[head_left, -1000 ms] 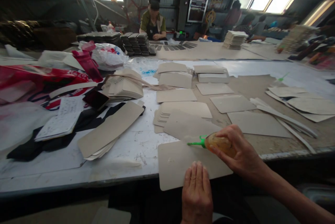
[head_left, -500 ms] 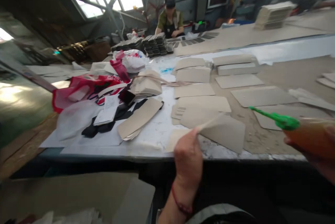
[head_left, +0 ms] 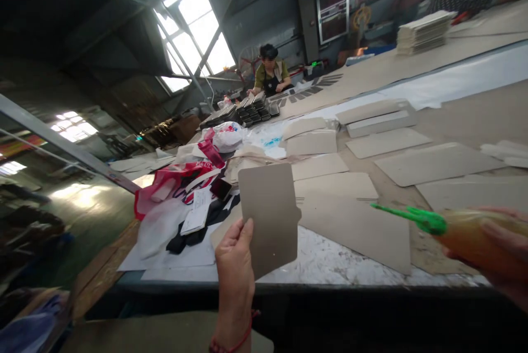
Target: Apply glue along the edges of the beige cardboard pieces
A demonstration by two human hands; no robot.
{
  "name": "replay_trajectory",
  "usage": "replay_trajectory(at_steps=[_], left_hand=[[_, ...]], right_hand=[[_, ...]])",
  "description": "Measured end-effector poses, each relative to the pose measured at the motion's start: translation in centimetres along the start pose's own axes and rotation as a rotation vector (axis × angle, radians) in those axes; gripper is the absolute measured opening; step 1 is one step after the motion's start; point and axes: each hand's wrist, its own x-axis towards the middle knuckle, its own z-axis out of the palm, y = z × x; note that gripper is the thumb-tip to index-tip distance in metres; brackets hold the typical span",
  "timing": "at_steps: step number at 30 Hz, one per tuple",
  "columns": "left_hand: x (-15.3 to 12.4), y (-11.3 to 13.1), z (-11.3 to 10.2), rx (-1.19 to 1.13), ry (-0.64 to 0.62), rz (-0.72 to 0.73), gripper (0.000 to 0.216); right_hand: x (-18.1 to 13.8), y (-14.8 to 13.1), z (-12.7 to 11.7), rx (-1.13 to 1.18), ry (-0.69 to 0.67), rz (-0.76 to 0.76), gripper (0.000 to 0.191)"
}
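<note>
My left hand [head_left: 237,257] pinches a grey cardboard piece [head_left: 270,215] with rounded corners at its left edge, holding it upright above the table's front edge. A small tab sticks out on the card's right side. At the far right, my right hand [head_left: 501,240] is wrapped round a squeeze bottle [head_left: 466,232] of amber liquid, likely glue. Its green nozzle [head_left: 424,218] points left over the table. Between the hands, a large cardboard sheet [head_left: 358,226] lies flat near the front edge, with more pieces behind it.
Cardboard pieces [head_left: 437,161] lie in rows across the table. Left are a red plastic bag [head_left: 165,185], a notepad [head_left: 197,210] and black cloth strips. Dark stacked pieces [head_left: 253,108] stand before a seated co-worker [head_left: 272,75]. A tall card stack [head_left: 423,34] stands back right.
My left hand has moved left and lifted a cardboard piece upright off the table. My right hand still holds the bottle, its nozzle slightly further left. The view has tilted up.
</note>
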Motion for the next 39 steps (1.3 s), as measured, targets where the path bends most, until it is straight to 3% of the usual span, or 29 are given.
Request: replay_trajectory(at_steps=[3,6,10,15,20,29,39], left_hand=[[-0.6,0.7,-0.9,0.005,-0.045,-0.038,0.047],[-1.5,0.9,-1.5,0.007,-0.118,-0.082,0.050],[-3.1,0.3,-1.5,0.019,-0.173,-0.159,0.051],[-5.0,-1.3,-0.8,0.030,-0.228,-0.263,0.051],[-5.7,-3.0,0.1,0.023,-0.250,-0.288,0.051],[-5.7,-4.2,3.1,0.011,-0.256,-0.133,0.050],[-5.2,-5.8,3.2,-0.025,-0.146,-0.168,0.053]], right_hand=[[-0.4,0.3,1.4,0.007,-0.078,0.110,0.048],[-1.1,0.0,3.6,0.053,-0.134,0.125,0.053],[-2.4,-0.9,7.5,0.167,-0.424,0.093,0.048],[-3.9,-0.9,11.5,0.271,-0.661,0.078,0.048],[-4.8,0.2,12.6,0.275,-0.571,0.049,0.049],[-5.4,1.7,12.9,0.272,-0.462,0.050,0.055],[-6.6,2.0,13.4,0.240,-0.448,0.029,0.054]])
